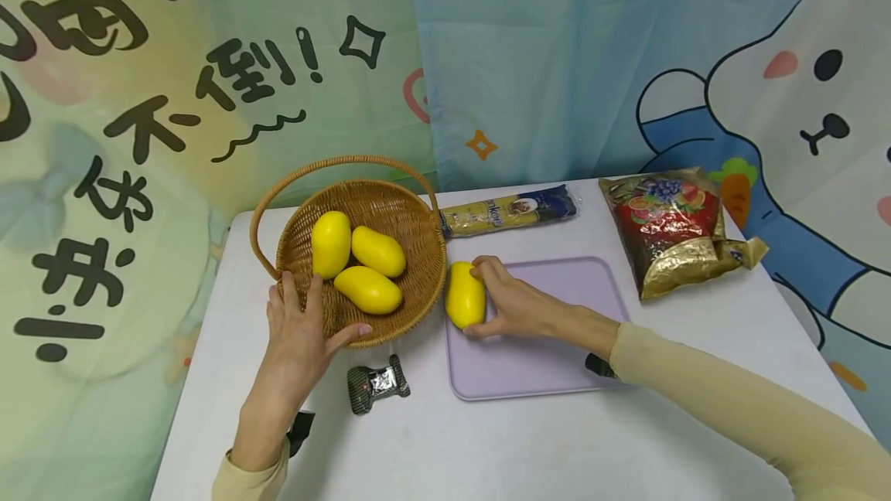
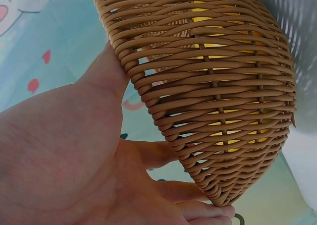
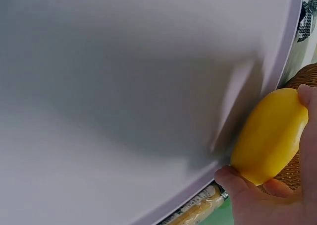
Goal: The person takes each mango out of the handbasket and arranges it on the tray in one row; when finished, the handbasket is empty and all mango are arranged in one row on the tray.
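A yellow mango point(image 1: 465, 295) is held between the thumb and fingers of my right hand point(image 1: 518, 304), over the left edge of the lilac tray point(image 1: 543, 366). The right wrist view shows the same mango point(image 3: 272, 136) pinched at its ends, apart from the tray surface. To the left stands a brown wicker basket point(image 1: 418, 284) with a tall handle and 3 more mangoes point(image 1: 369, 290) inside. My left hand point(image 1: 295, 339) grips its near left rim, thumb and fingers reaching over the edge. Up close, the left wrist view has the woven wall point(image 2: 213, 86) beside my palm.
A small dark wrapped snack point(image 1: 379, 383) lies in front of the basket. Behind the tray is a long yellow and blue packet point(image 1: 511, 211). A red and gold bag point(image 1: 675, 226) sits at the back right. A printed curtain point(image 1: 501, 60) hangs behind the white table.
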`<move>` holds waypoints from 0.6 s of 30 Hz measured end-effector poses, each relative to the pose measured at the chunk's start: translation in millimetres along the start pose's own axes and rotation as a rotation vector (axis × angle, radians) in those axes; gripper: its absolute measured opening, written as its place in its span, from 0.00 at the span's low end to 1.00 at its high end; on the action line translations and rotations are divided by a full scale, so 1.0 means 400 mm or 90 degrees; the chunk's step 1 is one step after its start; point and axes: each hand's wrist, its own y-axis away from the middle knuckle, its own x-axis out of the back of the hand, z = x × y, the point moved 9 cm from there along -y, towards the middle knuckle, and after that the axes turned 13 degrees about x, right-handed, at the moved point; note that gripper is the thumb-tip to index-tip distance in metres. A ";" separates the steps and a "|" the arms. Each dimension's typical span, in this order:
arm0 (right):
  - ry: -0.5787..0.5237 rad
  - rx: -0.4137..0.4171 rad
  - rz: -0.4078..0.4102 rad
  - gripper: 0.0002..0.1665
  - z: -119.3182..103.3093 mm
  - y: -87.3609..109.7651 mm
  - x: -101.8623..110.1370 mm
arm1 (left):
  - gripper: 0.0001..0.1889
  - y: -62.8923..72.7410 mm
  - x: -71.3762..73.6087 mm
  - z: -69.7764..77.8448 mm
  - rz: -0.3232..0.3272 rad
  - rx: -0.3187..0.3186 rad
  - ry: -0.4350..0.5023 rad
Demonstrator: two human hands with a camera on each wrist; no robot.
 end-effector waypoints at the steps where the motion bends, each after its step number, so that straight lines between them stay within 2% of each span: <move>1: 0.002 -0.001 -0.003 0.48 0.002 0.000 -0.003 | 0.57 0.000 0.000 0.000 0.000 0.000 -0.001; 7: 0.005 -0.003 -0.010 0.48 0.012 0.004 -0.012 | 0.57 -0.002 0.001 0.003 0.000 -0.001 -0.006; 18: -0.002 -0.014 -0.022 0.60 0.019 0.018 -0.012 | 0.56 -0.001 0.000 0.003 -0.001 0.000 -0.009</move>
